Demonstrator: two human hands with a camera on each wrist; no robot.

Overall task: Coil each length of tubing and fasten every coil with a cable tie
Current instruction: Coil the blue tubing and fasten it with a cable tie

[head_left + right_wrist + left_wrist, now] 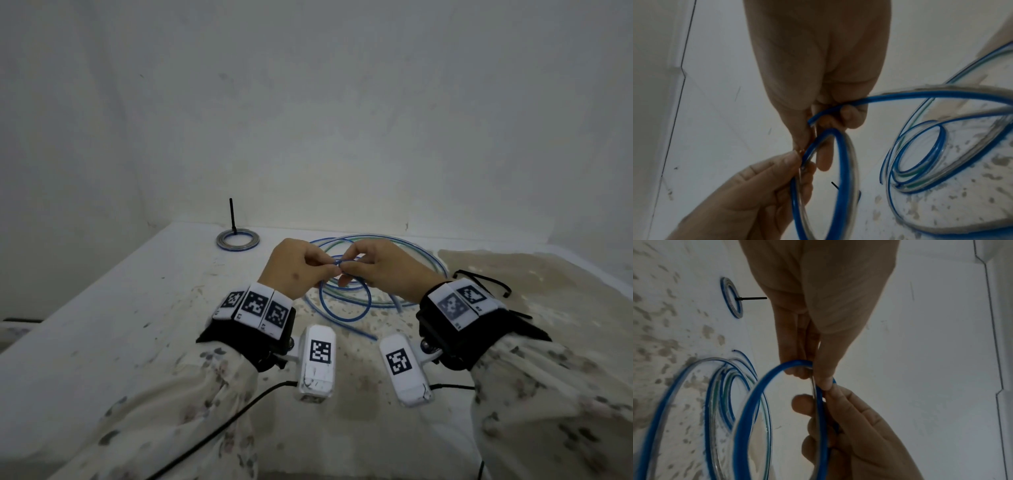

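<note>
A length of blue-striped clear tubing is being wound into a small loop [346, 320] held just above the table. My left hand [333, 272] pinches the top of the loop [748, 410] between thumb and fingers. My right hand [346, 261] meets it from the right and grips the same spot, with the tube's cut end [812, 121] sticking out past its fingers. The rest of the blue and green-striped tubing [370, 235] lies in loose wide rings on the table behind the hands. A finished coil [237, 241] lies at the back left, its black cable tie [232, 216] standing upright.
Loose black cable ties [486, 279] lie on the table right of my right wrist. The white, stained table [137, 308] meets a plain wall at the back. Black camera cables trail from both wrists toward me.
</note>
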